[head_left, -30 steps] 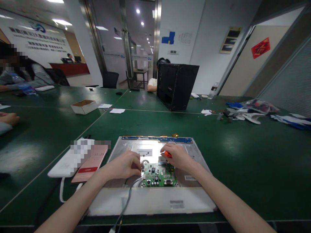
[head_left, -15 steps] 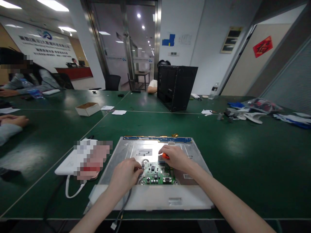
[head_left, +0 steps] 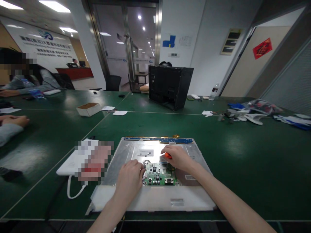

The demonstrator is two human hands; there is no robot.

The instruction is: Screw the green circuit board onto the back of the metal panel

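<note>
A flat metal display panel [head_left: 121, 161] lies on the green table in front of me, with a green circuit board [head_left: 157, 173] on its middle. My left hand [head_left: 131, 176] is at the board's left edge, fingers curled together and mostly turned away; what they grip is hidden. Above the board's upper right part, my right hand [head_left: 178, 158] is closed around an orange-handled tool [head_left: 167, 155], whose working end cannot be made out. A narrow blue circuit strip [head_left: 148, 139] runs along the panel's far edge.
Left of the panel lie a white device [head_left: 69, 163] with a white cable and a pixelated pink object. Farther off are an open box [head_left: 88, 110] and a black computer case [head_left: 167, 85], with a person behind it. Another person's hands [head_left: 17, 120] rest at left.
My left hand has shifted slightly right and rolled over the board's edge, and my forearm now covers most of the grey cable. Across the table, the black case has turned and moved left.
</note>
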